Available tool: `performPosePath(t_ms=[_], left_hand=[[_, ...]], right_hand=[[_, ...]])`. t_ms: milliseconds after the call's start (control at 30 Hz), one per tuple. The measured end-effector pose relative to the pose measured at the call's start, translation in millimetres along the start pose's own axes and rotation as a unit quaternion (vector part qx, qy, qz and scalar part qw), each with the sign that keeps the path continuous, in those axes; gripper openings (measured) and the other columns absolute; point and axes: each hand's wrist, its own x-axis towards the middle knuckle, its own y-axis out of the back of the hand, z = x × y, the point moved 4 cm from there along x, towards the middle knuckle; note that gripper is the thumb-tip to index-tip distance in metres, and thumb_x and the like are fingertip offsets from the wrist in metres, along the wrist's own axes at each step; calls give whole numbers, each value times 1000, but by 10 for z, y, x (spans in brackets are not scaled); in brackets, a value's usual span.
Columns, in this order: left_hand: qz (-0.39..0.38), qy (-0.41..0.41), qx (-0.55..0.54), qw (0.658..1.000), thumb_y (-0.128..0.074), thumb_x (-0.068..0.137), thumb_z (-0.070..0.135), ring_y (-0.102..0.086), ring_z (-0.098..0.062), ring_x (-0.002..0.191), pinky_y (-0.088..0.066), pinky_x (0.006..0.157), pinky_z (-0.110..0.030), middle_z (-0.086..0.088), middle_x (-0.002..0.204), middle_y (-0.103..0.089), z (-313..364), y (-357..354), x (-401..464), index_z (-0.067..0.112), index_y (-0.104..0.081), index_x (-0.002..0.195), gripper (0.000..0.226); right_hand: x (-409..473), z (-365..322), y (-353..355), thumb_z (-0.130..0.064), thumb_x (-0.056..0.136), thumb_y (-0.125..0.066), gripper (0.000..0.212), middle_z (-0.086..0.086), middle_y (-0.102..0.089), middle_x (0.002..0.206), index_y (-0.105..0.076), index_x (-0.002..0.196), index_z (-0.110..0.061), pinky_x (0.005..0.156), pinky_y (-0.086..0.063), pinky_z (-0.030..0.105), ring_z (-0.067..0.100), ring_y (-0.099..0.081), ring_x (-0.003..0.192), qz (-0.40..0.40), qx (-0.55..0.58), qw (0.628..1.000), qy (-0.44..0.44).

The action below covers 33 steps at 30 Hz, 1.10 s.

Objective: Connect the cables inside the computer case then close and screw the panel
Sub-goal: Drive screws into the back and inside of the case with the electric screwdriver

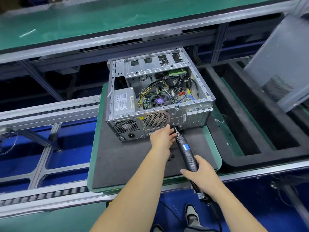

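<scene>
A silver computer case (117, 113) lies on its side on a dark mat, its top open, with the motherboard, fan and cables (167, 96) showing inside. My right hand (203, 176) grips a black electric screwdriver (185, 149) whose tip points at the case's rear face near the port area. My left hand (163, 137) reaches to that same spot, fingers at the screwdriver's tip; whether they pinch a screw is hidden. The grey side panel (282, 67) leans upright at the far right, off the case.
The case sits on a green-edged pallet (93, 156) between roller conveyor rails (50, 195). A black foam tray (250, 131) lies to the right with small screws (229, 144) on its edge. A green bench (83, 19) runs behind. My shoes show below.
</scene>
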Motion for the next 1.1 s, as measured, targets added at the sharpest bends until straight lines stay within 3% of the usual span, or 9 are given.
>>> performPosePath(t_ms=[167, 333, 633, 733, 800, 933, 1100], left_hand=[[40, 18, -31, 999, -60, 99, 16, -66, -12, 69, -49, 50, -16, -6, 90, -70, 5, -60, 51, 6, -59, 105, 11], [68, 2, -21, 997, -63, 97, 19, -64, -9, 60, -46, 43, -15, -4, 80, -70, 25, -68, 94, 10, -60, 87, 14], [89, -86, 125, 984, -61, 86, 11, -58, -9, 49, -48, 54, -22, -4, 65, -68, 110, 51, 106, 7, -65, 74, 14], [92, -70, 96, 989, -60, 88, 11, -60, -10, 50, -46, 48, -20, -5, 64, -67, 117, 12, 100, 6, -63, 75, 14], [91, -32, 49, 994, -60, 91, 12, -64, -12, 58, -45, 47, -20, -7, 74, -69, 64, -28, 83, 7, -61, 79, 13], [43, 64, -53, 996, -59, 94, 13, -67, -14, 72, -48, 59, -21, -12, 97, -71, -17, -113, 33, 5, -61, 98, 9], [34, 96, -80, 992, -56, 96, 9, -65, -15, 72, -47, 59, -23, -8, 90, -70, 42, -134, 26, 4, -59, 116, 21]], right_hand=[[32, -18, 26, -31, 77, -81, 31, 9, -67, 81, -57, 97, -30, 40, -49, 28, 19, -61, 44, 2, 5, 1000, 2], [41, -35, 73, -33, 75, -81, 31, 5, -65, 78, -57, 95, -30, 41, -49, 27, 16, -60, 44, -1, -3, 1000, 6], [7, -56, 87, -28, 80, -79, 31, 11, -63, 80, -56, 100, -30, 42, -51, 30, 22, -59, 44, -19, 18, 1000, 5], [1, -62, 97, -29, 80, -79, 32, 12, -62, 79, -56, 102, -31, 43, -52, 32, 22, -59, 45, -22, 21, 1000, 3], [2, -57, 102, -28, 80, -79, 32, 11, -63, 80, -56, 103, -32, 43, -53, 33, 22, -59, 45, -23, 22, 999, 2], [9, -59, 109, -29, 79, -80, 32, 10, -63, 78, -56, 101, -30, 42, -51, 31, 21, -59, 44, -18, 20, 1000, 7], [22, -52, 108, -29, 79, -80, 32, 7, -64, 79, -56, 100, -31, 41, -50, 29, 19, -59, 44, -17, 12, 1000, 10]])
